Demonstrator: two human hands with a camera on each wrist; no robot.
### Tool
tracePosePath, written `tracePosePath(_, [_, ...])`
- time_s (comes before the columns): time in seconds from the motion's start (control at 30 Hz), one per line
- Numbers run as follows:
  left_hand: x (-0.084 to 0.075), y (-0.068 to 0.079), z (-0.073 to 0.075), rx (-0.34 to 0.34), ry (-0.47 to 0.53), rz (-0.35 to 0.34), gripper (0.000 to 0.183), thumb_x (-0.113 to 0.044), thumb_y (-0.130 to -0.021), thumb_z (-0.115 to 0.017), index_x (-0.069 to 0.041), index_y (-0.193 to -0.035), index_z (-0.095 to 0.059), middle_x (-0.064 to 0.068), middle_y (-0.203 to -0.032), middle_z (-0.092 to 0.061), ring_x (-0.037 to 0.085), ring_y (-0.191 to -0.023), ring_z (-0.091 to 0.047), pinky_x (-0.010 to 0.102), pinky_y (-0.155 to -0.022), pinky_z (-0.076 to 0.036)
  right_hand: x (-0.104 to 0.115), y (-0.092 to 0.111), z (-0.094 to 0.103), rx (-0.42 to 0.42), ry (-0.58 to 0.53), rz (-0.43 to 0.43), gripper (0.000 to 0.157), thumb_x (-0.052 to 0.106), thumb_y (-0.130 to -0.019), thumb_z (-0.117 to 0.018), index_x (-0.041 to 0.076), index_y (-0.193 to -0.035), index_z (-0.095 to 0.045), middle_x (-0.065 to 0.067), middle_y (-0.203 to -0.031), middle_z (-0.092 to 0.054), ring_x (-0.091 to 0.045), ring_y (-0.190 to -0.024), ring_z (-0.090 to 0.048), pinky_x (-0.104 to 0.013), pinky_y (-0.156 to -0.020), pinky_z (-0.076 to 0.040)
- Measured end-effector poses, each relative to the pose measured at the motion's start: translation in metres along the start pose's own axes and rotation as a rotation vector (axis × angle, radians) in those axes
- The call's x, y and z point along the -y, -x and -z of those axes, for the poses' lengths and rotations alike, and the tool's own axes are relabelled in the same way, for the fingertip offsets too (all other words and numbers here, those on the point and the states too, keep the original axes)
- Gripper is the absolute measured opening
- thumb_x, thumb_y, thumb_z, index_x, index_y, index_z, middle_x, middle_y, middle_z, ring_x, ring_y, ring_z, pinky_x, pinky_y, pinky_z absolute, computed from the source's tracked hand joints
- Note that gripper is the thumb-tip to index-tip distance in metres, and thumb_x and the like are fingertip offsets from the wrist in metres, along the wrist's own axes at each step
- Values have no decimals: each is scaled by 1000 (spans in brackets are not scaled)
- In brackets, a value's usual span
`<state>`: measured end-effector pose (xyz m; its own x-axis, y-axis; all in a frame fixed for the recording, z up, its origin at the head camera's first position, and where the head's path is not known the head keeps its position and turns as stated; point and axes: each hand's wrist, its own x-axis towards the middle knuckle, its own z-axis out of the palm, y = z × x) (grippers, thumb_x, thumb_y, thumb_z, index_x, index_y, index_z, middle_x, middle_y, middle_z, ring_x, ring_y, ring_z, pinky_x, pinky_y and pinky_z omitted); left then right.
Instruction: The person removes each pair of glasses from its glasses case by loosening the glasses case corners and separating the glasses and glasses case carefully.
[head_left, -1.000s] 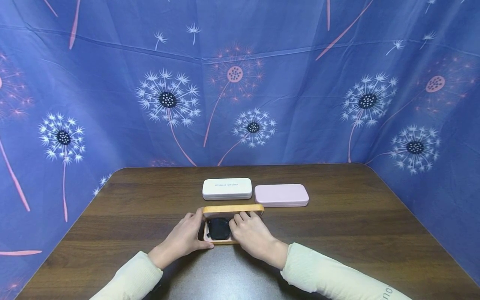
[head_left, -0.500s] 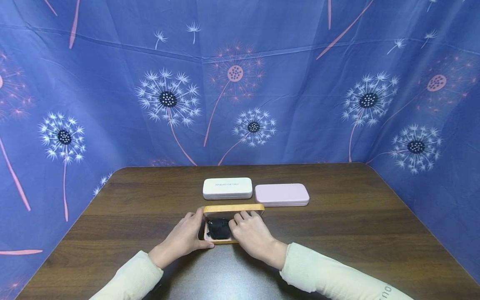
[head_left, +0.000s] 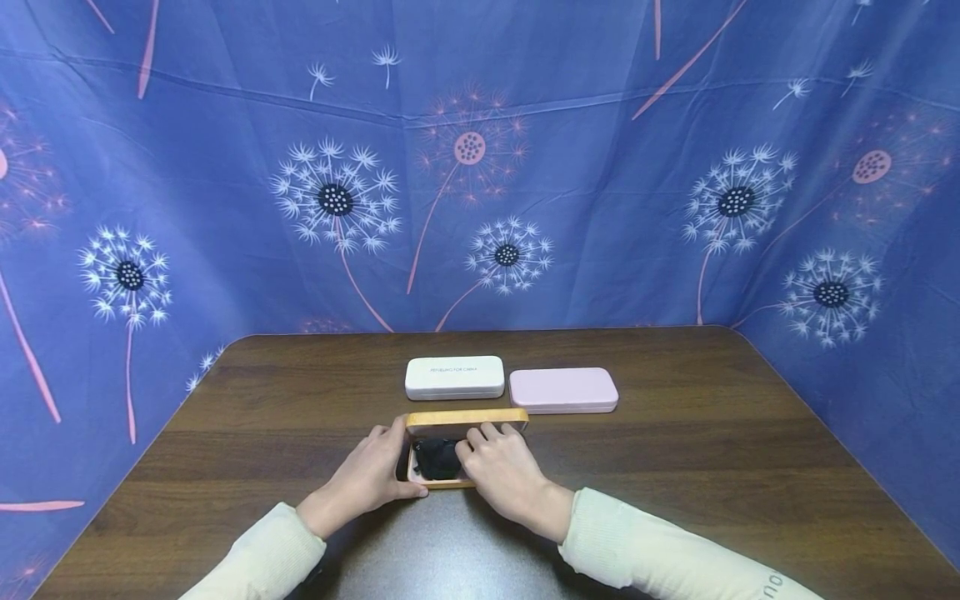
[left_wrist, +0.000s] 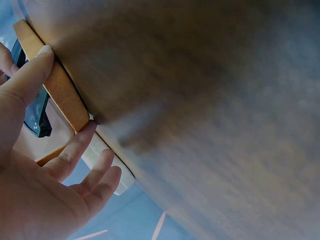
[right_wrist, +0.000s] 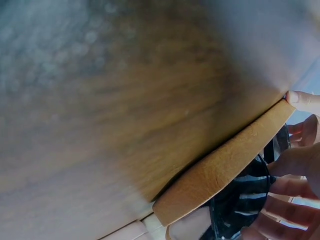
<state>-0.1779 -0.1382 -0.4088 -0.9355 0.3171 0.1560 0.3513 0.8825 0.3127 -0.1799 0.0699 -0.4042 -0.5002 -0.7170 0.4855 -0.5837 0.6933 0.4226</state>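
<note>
An open tan glasses case [head_left: 467, 417] is gripped at its left end by the left hand [head_left: 365, 471], the thumb pressed to its front wall. The lid is raised on the side facing the far edge of the table [head_left: 720, 467]. Black sunglasses [head_left: 437, 460], lying inside the case, are held in the curled fingers of the right hand [head_left: 504, 468]. Between the case and that far edge, a white glasses case [head_left: 454, 380] and a pink glasses case [head_left: 564, 391] are set side by side, both closed.
</note>
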Motion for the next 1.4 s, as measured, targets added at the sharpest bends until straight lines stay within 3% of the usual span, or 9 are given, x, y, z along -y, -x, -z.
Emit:
tracePosePath(0.53, [0, 1, -1, -11, 4, -7, 94, -40, -53, -85, -1, -125, -38, 14, -106, -64, 30, -98, -57, 43, -82, -47, -1, 3, 3, -118, -27, -20, 20, 34, -70, -73, 16, -72, -62, 2, -69, -59, -16, -65, -55, -28, -52, -40])
tracePosePath(0.83, [1, 0, 0, -4, 14, -4, 95, -39, -53, -85, -1, -126, -39, 11, -104, -64, 29, -98, -56, 43, -81, -48, -6, 5, 8, -180, -52, -37, 18, 30, -73, -69, 14, -70, -60, 0, -68, -59, -18, -64, -56, -29, -53, -40])
tracePosePath(1.13, [2, -1, 0, -25, 12, -8, 93, -39, -52, -86, -2, -124, -40, 11, -103, -64, 31, -99, -56, 44, -82, -47, -15, 10, 12, -201, -57, -68, 19, 25, -66, -74, 13, -69, -59, -1, -66, -60, -18, -62, -56, -29, -55, -40])
tracePosePath(1.4, [3, -1, -1, -20, 4, -9, 91, -40, -53, -86, -3, -123, -40, 7, -100, -65, 28, -96, -56, 42, -80, -47, -24, 22, 15, -161, -57, -98, 14, 18, -63, -72, 13, -70, -60, 0, -67, -62, -17, -64, -56, -27, -53, -38])
